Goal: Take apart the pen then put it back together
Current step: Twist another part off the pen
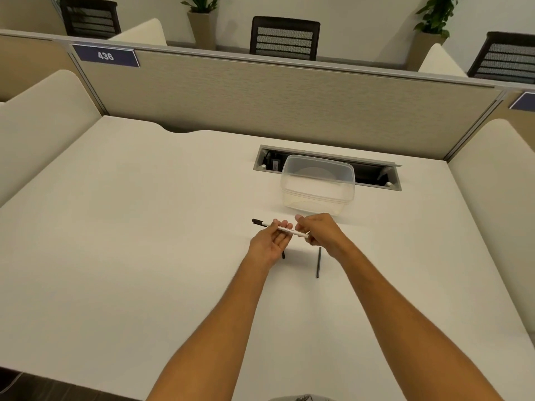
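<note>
Pen (279, 228) held by both hands above open desk (144, 227), beside container (318, 192).

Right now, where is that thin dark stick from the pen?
The thin dark stick lies on the white desk, just below the right hand and nearer the person than the clear plastic container.

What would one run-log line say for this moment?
left hand: cradles pen barrel | right hand: grips barrel's end | dark refill: on desk | stage: disassembled
</note>
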